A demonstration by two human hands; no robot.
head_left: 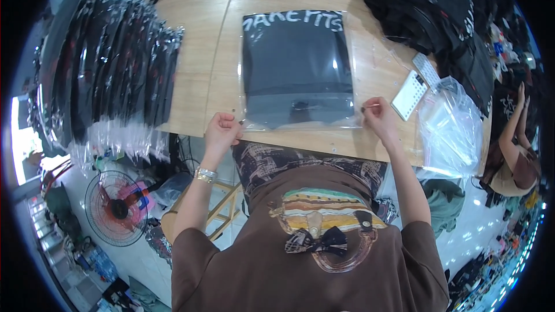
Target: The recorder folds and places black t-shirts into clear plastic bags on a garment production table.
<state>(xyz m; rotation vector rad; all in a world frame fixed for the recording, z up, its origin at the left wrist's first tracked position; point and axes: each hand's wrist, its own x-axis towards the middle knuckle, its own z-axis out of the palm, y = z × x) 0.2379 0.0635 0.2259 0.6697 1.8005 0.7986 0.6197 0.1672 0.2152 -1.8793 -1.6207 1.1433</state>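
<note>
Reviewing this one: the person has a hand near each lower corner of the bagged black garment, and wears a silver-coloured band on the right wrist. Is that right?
Not quite: the silver-coloured band is on the left wrist, as the head view shows. The left hand and right hand are near the lower corners of the bagged black garment.

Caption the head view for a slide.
Left fingers and right fingers flank a bagged dark garment on a wooden table.

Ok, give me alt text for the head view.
A bagged dark garment lies on a wooden table, the left hand and right hand by its near corners. More bagged garments at left, dark clothes at far right.
</note>
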